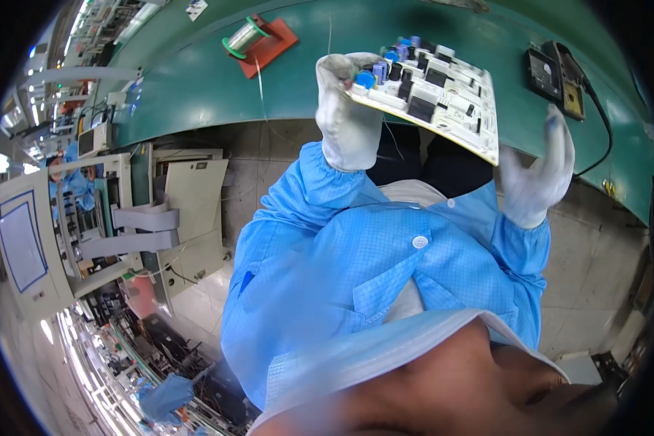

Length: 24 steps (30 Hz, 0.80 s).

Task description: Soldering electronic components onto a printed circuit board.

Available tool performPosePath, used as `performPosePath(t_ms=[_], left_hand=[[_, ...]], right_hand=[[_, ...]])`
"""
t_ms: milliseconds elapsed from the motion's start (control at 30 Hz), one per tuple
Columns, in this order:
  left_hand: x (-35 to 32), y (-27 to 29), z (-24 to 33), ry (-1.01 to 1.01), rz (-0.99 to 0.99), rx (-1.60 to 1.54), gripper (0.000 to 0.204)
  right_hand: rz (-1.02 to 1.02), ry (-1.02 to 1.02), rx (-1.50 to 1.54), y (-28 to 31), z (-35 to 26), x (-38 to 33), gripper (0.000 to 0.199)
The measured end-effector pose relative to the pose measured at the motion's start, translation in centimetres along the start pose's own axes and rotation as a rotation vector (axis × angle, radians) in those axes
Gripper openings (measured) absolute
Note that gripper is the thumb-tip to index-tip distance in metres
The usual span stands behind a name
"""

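The gloved left hand (pixel 347 109) grips one end of a pale circuit board (pixel 443 98) studded with blue and black components, holding it tilted in the air above the edge of the green desk (pixel 196 80). The gloved right hand (pixel 538 174) is spread open and holds nothing, just beside the board's other end. A solder spool (pixel 243 38) rests on a red mat (pixel 272 45) farther back on the desk.

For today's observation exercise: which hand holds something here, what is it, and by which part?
The left hand grips the circuit board by its left end. The right hand is open, just beside the board's right edge.
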<state>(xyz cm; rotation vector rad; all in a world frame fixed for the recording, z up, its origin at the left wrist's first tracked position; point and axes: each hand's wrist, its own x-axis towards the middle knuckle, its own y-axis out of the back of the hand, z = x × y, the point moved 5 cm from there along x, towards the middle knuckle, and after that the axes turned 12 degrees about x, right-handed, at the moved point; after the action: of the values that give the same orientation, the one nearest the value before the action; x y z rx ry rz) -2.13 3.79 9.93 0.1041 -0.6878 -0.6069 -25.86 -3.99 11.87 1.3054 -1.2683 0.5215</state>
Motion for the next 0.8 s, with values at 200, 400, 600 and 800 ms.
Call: performPosePath(t_ms=[200,400,600,800], left_hand=[[0.3,-1.4,-3.3,0.595,-0.166,-1.295,0.045],[-0.4,-3.0,-3.8,0.774,-0.165,-1.443,0.05],[-0.7,-3.5,-4.2,0.831,-0.072,-1.414,0.049],[-1.1,-3.0,-5.1,0.643,-0.203,-1.016,0.045]], right_hand=[[-0.154,-0.653,0.435,-3.8,5.7,-4.2,0.085],[0.033,-0.792,0.955,-4.1,4.8,-5.2,0.058],[0.082,-0.703,0.857,-2.9,3.9,-4.4,0.05],[0.071,-0.622,0.771,-2.2,3.6,-4.5,0.047]])
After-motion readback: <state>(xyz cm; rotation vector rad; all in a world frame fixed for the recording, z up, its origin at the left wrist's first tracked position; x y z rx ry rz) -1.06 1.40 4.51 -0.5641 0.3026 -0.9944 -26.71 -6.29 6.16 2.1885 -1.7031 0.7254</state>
